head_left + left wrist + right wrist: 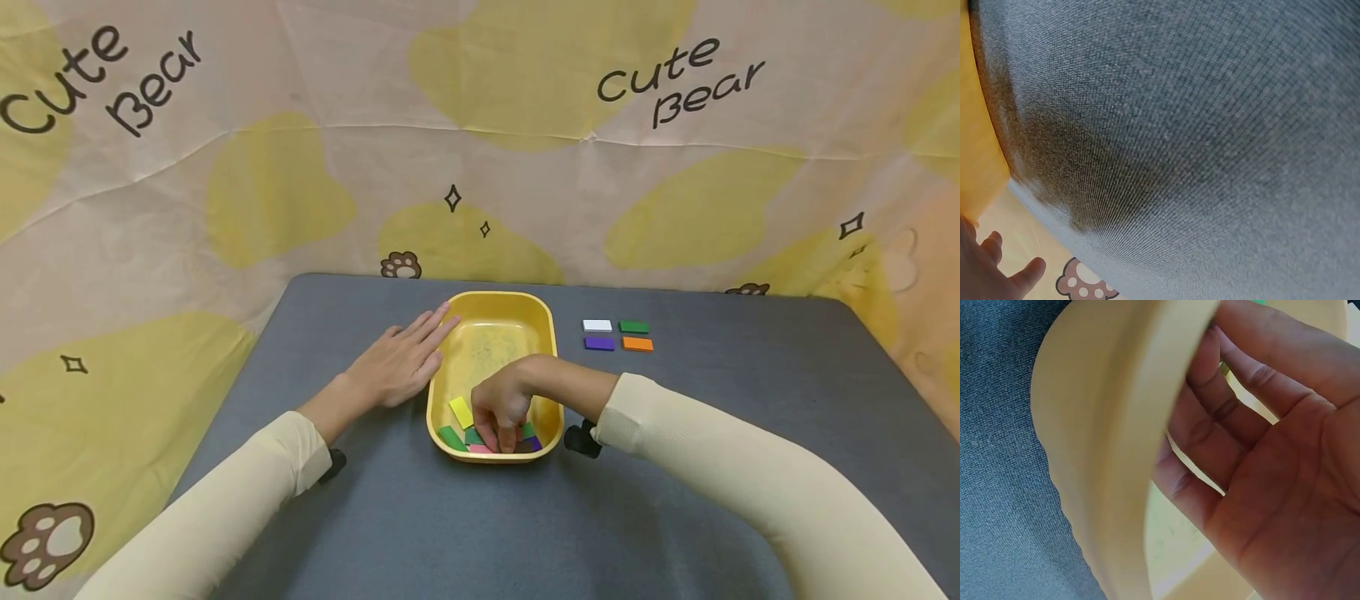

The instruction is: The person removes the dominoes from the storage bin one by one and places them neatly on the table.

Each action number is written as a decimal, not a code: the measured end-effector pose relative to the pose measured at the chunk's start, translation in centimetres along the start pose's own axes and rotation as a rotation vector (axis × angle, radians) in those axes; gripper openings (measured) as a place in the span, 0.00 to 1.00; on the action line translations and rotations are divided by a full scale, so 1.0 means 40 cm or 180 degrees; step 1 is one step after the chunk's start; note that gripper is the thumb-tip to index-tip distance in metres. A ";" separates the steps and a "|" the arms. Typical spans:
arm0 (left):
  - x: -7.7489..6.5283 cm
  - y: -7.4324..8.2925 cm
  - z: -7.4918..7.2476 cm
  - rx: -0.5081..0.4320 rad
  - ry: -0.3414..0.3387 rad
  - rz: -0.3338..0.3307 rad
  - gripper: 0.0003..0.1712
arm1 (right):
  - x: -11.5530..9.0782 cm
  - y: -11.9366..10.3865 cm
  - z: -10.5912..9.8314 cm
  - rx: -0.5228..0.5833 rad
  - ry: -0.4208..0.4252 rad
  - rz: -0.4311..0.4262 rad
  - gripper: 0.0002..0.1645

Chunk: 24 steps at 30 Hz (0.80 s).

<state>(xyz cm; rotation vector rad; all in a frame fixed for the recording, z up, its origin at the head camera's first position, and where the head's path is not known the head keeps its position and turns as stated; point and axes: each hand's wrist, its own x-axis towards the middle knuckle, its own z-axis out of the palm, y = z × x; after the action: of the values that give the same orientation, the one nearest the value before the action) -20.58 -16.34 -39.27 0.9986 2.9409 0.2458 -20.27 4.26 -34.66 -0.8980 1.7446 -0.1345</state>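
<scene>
A yellow tray (491,333) stands on the table, holding several small flat blocks at its near end. My left hand (401,362) lies along the tray's left rim with its fingers straight. Inside the near end, my right hand (501,402) reaches down with bent fingers among the blocks. Around its fingertips lie a yellow block (461,412), a green block (452,438), a pink block (481,449) and a purple block (535,443). In the right wrist view the tray wall (1085,425) hides the fingertips; I cannot tell whether they pinch a block.
Right of the tray, a white block (597,326) and a green block (633,327) lie behind a purple block (599,343) and an orange block (637,344). A printed cloth (525,183) hangs behind the grey table (480,533).
</scene>
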 end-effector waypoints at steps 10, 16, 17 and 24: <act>0.002 0.000 0.002 0.0013 0.0010 0.0014 0.33 | -0.028 -0.001 -0.010 0.0017 0.0179 -0.0029 0.03; 0.002 0.001 0.003 0.0026 0.0043 0.0032 0.33 | -0.071 0.014 -0.031 0.0025 0.0378 -0.0035 0.04; 0.002 0.001 0.003 0.0023 0.0041 0.0031 0.33 | -0.078 0.018 -0.035 0.0025 0.0424 -0.0047 0.04; 0.004 0.001 0.004 -0.0004 0.0008 0.0011 0.33 | -0.138 0.050 -0.059 0.0142 0.0718 -0.0135 0.16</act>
<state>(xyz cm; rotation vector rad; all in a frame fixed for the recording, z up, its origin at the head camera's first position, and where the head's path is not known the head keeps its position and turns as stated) -20.69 -16.20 -39.40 1.0039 2.9413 0.2491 -22.78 8.32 -30.51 -0.9155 1.9230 -0.3116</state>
